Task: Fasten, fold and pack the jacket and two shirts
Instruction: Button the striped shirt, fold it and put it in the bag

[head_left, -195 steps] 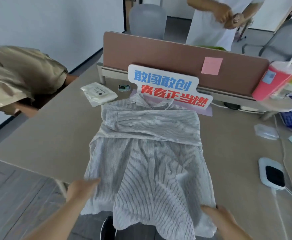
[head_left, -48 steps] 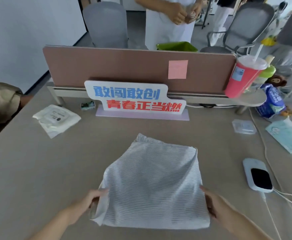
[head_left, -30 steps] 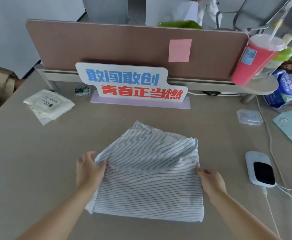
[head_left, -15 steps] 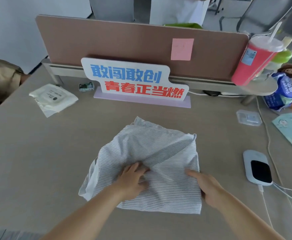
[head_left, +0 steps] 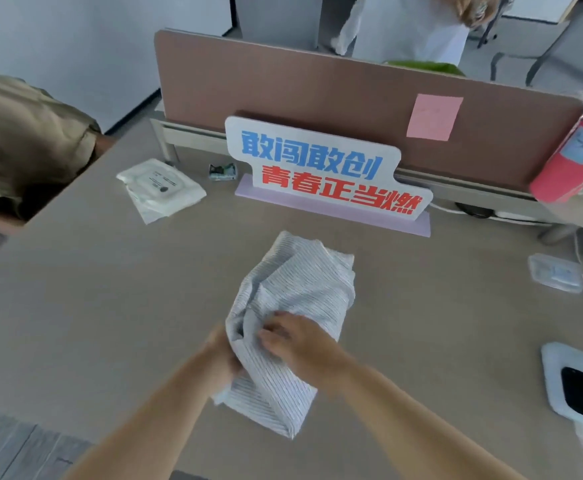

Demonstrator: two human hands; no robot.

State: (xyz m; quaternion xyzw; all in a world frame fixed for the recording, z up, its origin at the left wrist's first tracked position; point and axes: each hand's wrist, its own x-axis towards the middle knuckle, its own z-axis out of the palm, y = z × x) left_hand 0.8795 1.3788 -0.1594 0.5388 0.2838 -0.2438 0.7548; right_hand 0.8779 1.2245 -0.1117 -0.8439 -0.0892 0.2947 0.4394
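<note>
Since half a second ago the striped shirt [head_left: 300, 289] has gone from a wide, flattish square to a narrow, rumpled bundle, and my two hands have closed in on each other at its near end.

I am counting one shirt in view, lying at the middle of the desk [head_left: 110, 306], its far corner pointing toward 12 o'clock. The left hand [head_left: 221, 358] is gripping the bundle's near left edge, with its fingers mostly buried in the cloth. The right hand [head_left: 297, 337] is lying on top just beside it, fingers curled and gathering a fold. Both forearms are coming in from 6 o'clock, and the hands are almost touching.

Around the shirt I am seeing one of each:
- a lettered sign [head_left: 324, 174] at 12 o'clock, standing against the brown partition [head_left: 283, 88]
- a pink sticky note [head_left: 433, 116] on that partition, at 1 o'clock
- a red cup [head_left: 567, 161] at 2 o'clock
- a clear packet [head_left: 556, 273] at 3 o'clock
- a white device [head_left: 577, 386] with a black face at 4 o'clock
- a white wipes pack [head_left: 160, 188] at 10 o'clock

A person in a khaki top [head_left: 23, 140] is bending at the desk's edge at 9 o'clock, well apart from the shirt.
</note>
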